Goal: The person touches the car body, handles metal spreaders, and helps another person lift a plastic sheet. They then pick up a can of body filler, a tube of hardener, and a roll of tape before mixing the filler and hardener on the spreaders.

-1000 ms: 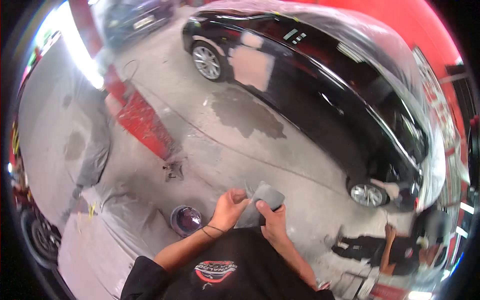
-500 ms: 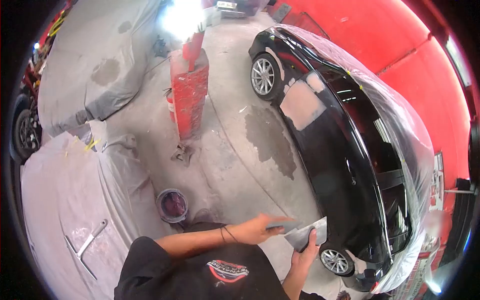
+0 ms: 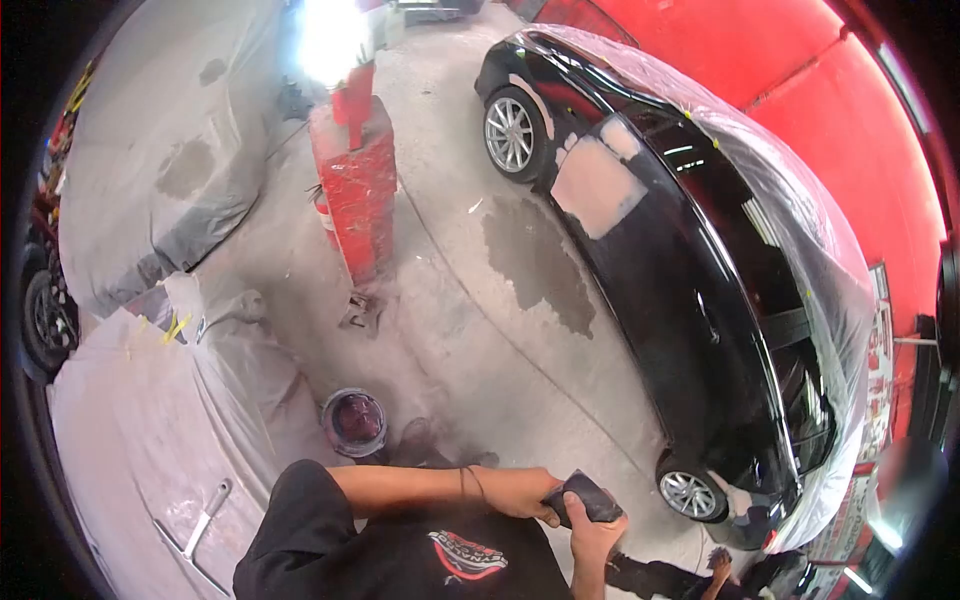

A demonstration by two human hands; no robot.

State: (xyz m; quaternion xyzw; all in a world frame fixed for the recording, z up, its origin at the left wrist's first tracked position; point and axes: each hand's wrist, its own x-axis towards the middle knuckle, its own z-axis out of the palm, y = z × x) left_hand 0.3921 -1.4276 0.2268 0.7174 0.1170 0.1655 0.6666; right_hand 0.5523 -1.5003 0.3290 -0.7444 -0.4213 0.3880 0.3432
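Observation:
My left hand (image 3: pixel 522 492), with a dark band at its wrist, closes on the left edge of a dark grey flat-faced tool (image 3: pixel 588 498) at the bottom centre. My right hand (image 3: pixel 596 535) grips the same tool from below, its thumb lying across the face. The two hands are close together in front of my black shirt. Whether a second tool is stacked behind the dark face cannot be made out.
A black car (image 3: pixel 660 290) with pinkish filler patches (image 3: pixel 598 185) stands at the right. A red pillar (image 3: pixel 355 190), a bucket (image 3: pixel 355 422) and a covered surface bearing a squeegee (image 3: pixel 205 520) are at the left. A co-worker's hand (image 3: pixel 720 572) shows at the lower right.
My hands have come together on the dark tool. The pale grey plate in my right hand and the narrow tool in my left no longer show separately. The view has shifted, and a co-worker's hand has appeared.

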